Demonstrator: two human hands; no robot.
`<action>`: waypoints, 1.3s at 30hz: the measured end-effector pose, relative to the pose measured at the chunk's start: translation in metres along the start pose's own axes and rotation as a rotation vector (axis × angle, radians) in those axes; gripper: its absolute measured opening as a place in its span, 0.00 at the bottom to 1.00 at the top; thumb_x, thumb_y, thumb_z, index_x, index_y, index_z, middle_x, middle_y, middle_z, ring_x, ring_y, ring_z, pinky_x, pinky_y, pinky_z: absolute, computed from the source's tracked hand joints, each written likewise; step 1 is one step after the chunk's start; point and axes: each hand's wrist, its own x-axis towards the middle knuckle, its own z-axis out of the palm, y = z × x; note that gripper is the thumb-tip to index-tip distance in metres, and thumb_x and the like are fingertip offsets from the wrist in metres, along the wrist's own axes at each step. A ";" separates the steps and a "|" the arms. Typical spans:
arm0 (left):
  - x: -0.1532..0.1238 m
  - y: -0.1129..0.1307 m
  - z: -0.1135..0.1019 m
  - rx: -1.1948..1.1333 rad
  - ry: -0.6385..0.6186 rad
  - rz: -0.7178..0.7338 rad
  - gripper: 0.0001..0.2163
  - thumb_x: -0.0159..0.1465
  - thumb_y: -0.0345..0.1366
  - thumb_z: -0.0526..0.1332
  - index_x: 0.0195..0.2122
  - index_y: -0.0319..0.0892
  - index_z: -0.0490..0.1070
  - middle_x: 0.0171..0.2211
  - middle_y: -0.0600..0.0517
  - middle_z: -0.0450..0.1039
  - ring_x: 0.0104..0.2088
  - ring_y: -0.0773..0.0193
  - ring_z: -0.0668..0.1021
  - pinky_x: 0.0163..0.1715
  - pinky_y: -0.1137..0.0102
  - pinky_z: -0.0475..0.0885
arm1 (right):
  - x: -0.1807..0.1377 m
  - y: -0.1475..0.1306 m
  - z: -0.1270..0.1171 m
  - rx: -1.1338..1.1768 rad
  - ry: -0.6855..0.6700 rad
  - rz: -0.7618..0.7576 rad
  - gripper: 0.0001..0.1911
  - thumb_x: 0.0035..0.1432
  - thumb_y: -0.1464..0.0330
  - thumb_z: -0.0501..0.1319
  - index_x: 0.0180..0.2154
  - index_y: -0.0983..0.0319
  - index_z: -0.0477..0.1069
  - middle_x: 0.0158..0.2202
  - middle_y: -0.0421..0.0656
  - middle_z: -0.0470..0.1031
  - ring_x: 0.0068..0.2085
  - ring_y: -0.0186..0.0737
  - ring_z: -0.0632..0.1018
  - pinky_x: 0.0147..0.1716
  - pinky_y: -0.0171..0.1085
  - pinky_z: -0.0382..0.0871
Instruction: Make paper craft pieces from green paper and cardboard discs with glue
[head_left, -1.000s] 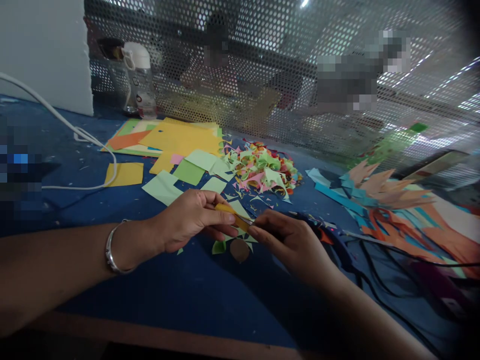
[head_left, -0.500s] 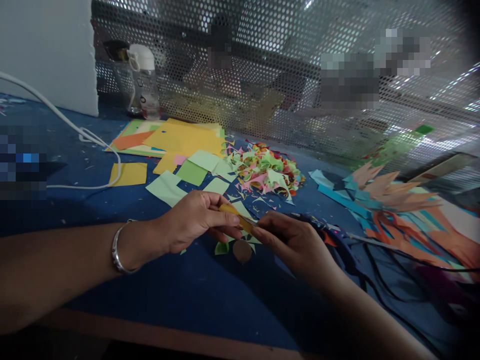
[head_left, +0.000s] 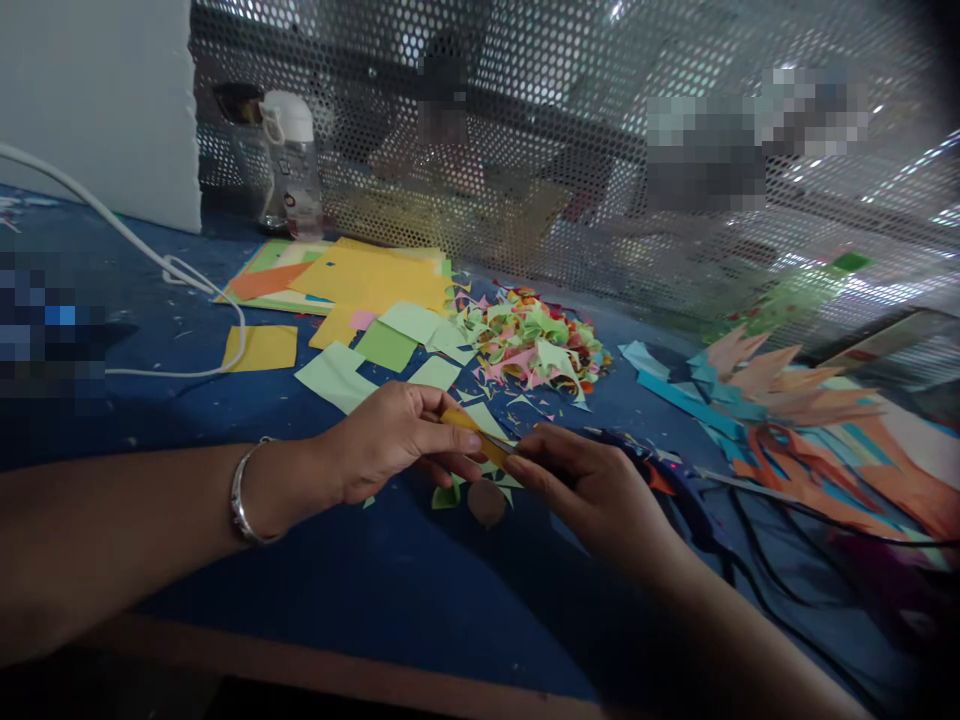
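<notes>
Working from the head view, the only one here. Left hand (head_left: pixel 397 440): pinching a small yellow paper (head_left: pixel 493 455), thumb on top, fingers under. Right hand (head_left: pixel 577 480): pinched on what looks like a thin metal tool (head_left: pixel 496 443), lying against the paper. Can't tell what type; my fingers hide most of it. Hands near each other, fingertips a small gap apart, paper bridging that gap, held up over the blue tabletop (head_left: pixel 315 585).

To do this well, my take: left grip firm but light, since paper this thin will crease if squeezed. Left thumb close to the tool so the paper can't flex. Short, small moves from the right fingers, wrist relaxed. Line of contact turned toward me; my own thumb blocks part of it.

Same view, around the work: brown disc (head_left: pixel 487 502) and a folded green piece (head_left: pixel 447 494) sit just below my hands, so forearms stay high. Pale green sheet (head_left: pixel 337 376) lies beyond my left knuckles, scrap pile (head_left: pixel 541 340) farther back. Light's dim, so slow beats fast.
</notes>
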 end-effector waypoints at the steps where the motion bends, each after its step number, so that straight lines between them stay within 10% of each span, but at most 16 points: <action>1: 0.000 0.000 0.000 0.013 -0.001 0.001 0.08 0.56 0.31 0.70 0.30 0.36 0.72 0.24 0.51 0.79 0.27 0.66 0.82 0.24 0.76 0.71 | 0.000 0.000 0.000 -0.006 0.001 -0.001 0.20 0.64 0.52 0.56 0.30 0.61 0.69 0.25 0.37 0.63 0.27 0.34 0.64 0.26 0.34 0.58; 39: -0.003 0.004 0.000 0.038 -0.065 -0.002 0.09 0.59 0.34 0.69 0.30 0.38 0.69 0.25 0.51 0.79 0.26 0.67 0.82 0.25 0.77 0.71 | 0.000 0.000 0.000 0.031 0.014 -0.043 0.18 0.65 0.55 0.56 0.30 0.61 0.69 0.24 0.36 0.62 0.26 0.33 0.63 0.25 0.33 0.57</action>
